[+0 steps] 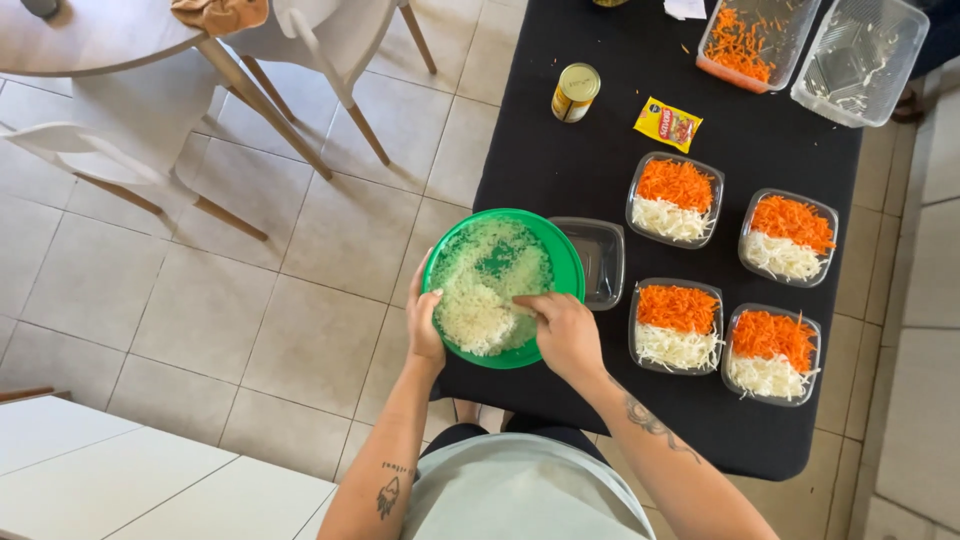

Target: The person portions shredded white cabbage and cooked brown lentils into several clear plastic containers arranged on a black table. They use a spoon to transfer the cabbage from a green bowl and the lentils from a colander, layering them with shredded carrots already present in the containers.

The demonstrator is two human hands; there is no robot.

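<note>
From the head view, a black-clothed table (560, 150) stands on pale floor tiles. Your left hand (423, 325) grips the rim of the green bowl (555, 262), which is round, so no long axis, and tilted toward you. Your right hand (562, 330) pinches shredded white cabbage (480, 300) inside it. To its right, four tubs (675, 200) are filled; the empty tub (595, 262) just beyond your fingers remains.

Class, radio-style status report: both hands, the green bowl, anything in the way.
Left hand gripping green bowl rim. Right hand pinching shredded cabbage inside. Empty clear container touching the bowl; nothing blocking.
</note>
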